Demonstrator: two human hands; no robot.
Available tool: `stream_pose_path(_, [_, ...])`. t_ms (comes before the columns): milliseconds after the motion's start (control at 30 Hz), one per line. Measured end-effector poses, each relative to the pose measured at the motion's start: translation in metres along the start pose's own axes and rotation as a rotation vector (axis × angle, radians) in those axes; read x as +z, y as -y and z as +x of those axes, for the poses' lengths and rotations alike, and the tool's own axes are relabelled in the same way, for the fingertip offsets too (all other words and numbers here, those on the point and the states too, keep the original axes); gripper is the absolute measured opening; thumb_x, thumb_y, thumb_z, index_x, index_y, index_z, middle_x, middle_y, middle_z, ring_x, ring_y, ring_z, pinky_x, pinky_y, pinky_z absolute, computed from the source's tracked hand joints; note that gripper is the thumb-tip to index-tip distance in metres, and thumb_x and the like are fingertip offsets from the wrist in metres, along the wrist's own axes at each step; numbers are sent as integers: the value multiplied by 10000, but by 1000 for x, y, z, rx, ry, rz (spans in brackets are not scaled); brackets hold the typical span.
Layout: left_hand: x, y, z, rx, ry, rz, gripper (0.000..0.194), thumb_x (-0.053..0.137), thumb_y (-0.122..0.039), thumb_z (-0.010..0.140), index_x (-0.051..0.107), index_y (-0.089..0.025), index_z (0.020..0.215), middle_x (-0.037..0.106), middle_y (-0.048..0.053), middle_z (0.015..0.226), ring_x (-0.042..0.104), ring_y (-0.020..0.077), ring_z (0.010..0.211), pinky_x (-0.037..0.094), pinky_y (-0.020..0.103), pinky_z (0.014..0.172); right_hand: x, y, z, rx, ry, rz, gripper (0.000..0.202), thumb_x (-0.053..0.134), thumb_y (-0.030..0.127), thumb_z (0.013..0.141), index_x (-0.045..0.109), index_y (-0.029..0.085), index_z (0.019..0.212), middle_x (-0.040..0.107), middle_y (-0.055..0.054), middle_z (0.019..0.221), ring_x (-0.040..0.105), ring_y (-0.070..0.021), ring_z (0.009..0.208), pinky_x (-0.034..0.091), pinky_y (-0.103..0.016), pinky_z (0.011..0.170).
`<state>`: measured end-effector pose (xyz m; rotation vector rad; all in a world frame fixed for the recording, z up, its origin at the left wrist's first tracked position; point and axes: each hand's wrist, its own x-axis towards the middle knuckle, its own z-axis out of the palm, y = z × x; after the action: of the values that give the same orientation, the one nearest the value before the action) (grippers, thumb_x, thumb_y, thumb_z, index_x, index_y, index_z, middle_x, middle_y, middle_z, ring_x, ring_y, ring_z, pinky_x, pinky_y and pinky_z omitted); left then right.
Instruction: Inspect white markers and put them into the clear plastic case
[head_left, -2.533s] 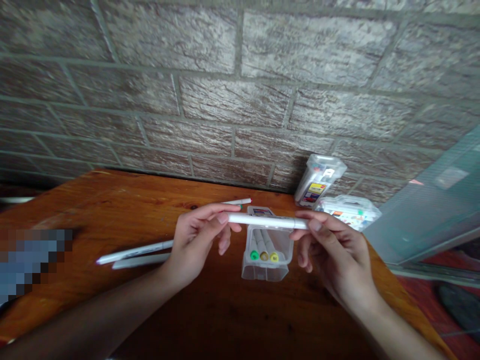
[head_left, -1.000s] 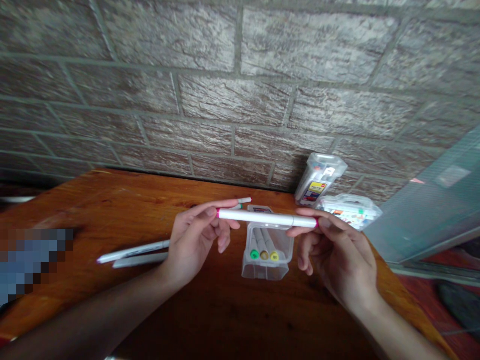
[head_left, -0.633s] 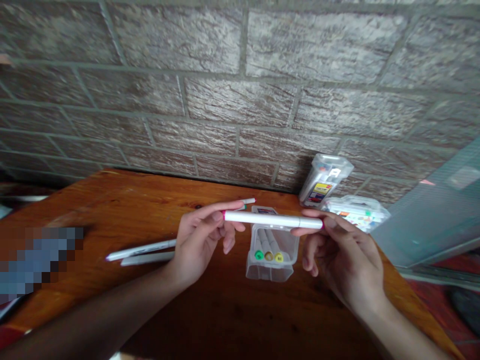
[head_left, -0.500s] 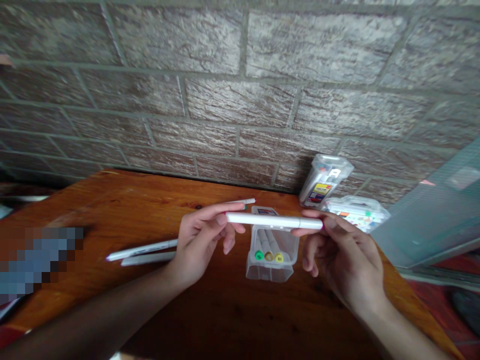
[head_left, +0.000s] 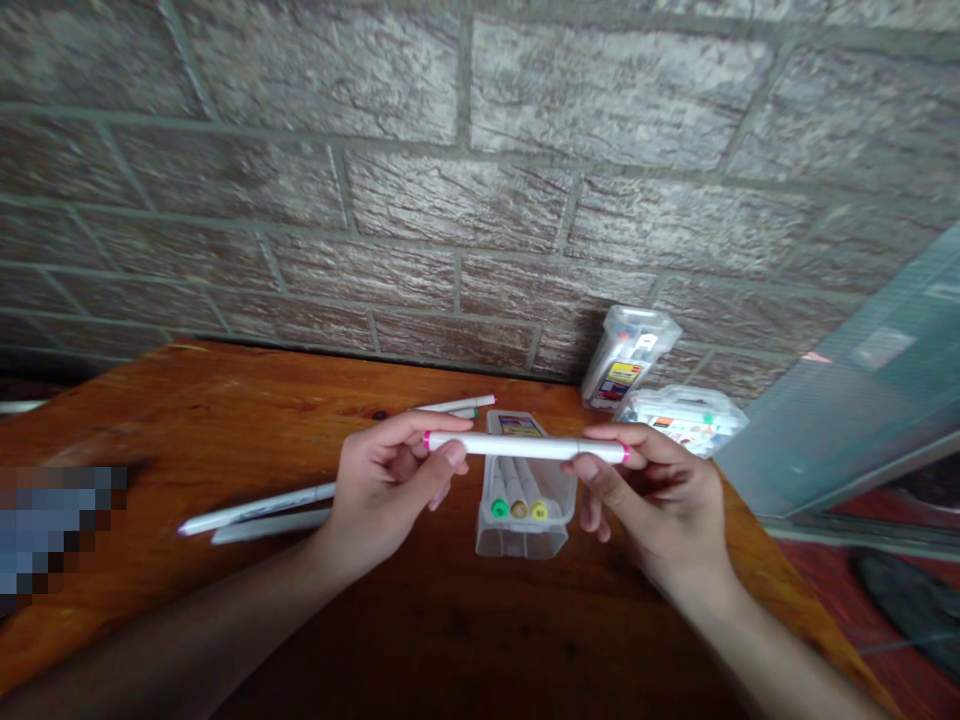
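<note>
A white marker (head_left: 517, 446) with pink ends is held level between my two hands, above the wooden table. My left hand (head_left: 397, 480) pinches it near its left end, thumb in front. My right hand (head_left: 652, 490) grips the other end between thumb and fingers. Behind and below the marker lies an open clear plastic case (head_left: 521, 542), holding markers with green, brown and yellow ends (head_left: 519, 509). Two more white markers (head_left: 255, 508) lie left of my left hand, partly hidden by it. Beyond that hand are markers with red and green tips (head_left: 457, 405).
A clear case of markers (head_left: 628, 358) stands upright against the brick wall (head_left: 465, 200). Beside it is a clear handled case (head_left: 686, 418). The wooden table (head_left: 247, 390) ends at the right near a glass panel (head_left: 847, 400). A blurred-out blue object (head_left: 52, 530) is at the left.
Both hands have shifted their hold inward along the marker, so its pink ends now show. The whole scene sits slightly further left in the view.
</note>
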<state>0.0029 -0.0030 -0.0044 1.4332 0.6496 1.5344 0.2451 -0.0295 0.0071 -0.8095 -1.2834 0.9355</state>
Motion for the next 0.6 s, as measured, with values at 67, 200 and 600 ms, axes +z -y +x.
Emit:
stream_pose_path(67, [1,-1,0,12,-3,34,110,813,-189,927,837,-187,1035,740,16,674,566,64,439,438,148,413,0,-1,-1,-17,-9,-18,188,898,241,877,806,219,1039,747,13,576,637,-118,367,492,-156,334])
stream_pose_path(200, [2,-3,0,-3,-19,85,123,832,-186,898,830,-188,1021,717,0,654,553,69,428,419,158,403,0,-1,-2,-28,-18,-56,195,904,253,868,798,195,1021,736,13,558,634,-128,356,497,-175,324])
stream_pose_path(600, [7,-7,2,9,-45,179,102,864,-184,840,817,-188,930,645,-41,558,531,74,415,392,163,401,2,0,-2,-45,-36,-95,196,917,282,856,765,199,949,717,16,525,596,-121,338,478,-191,327])
